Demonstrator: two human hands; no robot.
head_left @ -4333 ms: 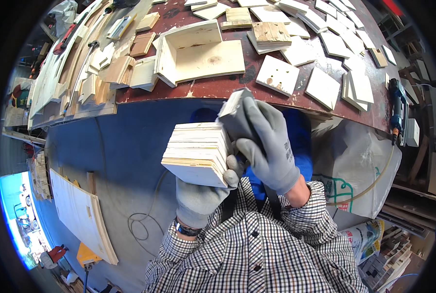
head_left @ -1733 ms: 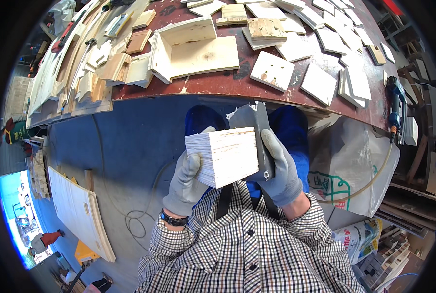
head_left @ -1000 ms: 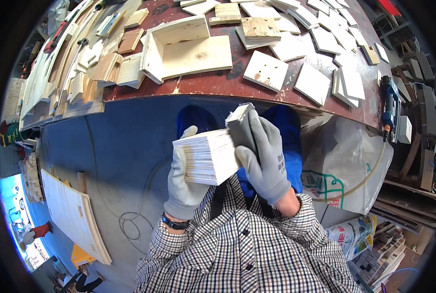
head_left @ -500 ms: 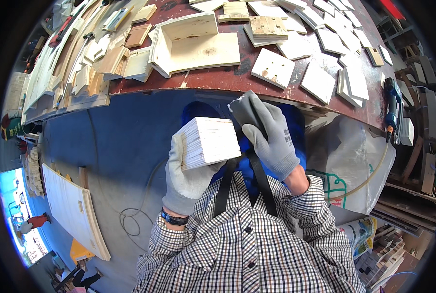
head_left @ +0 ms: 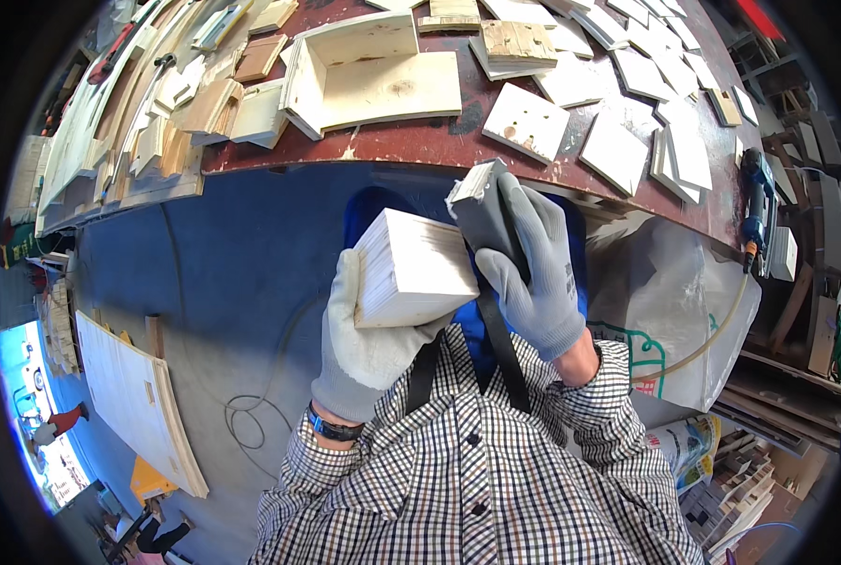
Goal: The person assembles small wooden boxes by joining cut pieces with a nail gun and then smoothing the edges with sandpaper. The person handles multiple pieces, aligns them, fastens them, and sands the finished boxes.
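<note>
My left hand (head_left: 356, 353), in a grey-white work glove, grips a pale wooden block (head_left: 424, 268) from below and from its left side. Layered lines run along the block's faces, and I cannot tell whether it is one piece or a stack. Wrapped in the gloved fingers of my right hand (head_left: 544, 278) is a dark grey sanding block (head_left: 489, 221) with a pale, rough end. It is tilted beside the wooden block's upper right edge; whether the two touch is unclear. Both are held in front of my chest, short of the table's edge.
Ahead is a worn dark-red table (head_left: 354, 149) with many pale wooden squares and an open wooden box (head_left: 392, 89). Wood strips lie at its left. A blue power tool (head_left: 755, 202) with a hose sits at the right edge, above a clear plastic bag (head_left: 674, 301). A cable (head_left: 246, 414) coils on the floor.
The wooden block has shifted slightly right and tipped, showing its faces at another angle. The sanding block has turned in my right hand's grip, so its pale end shows more.
</note>
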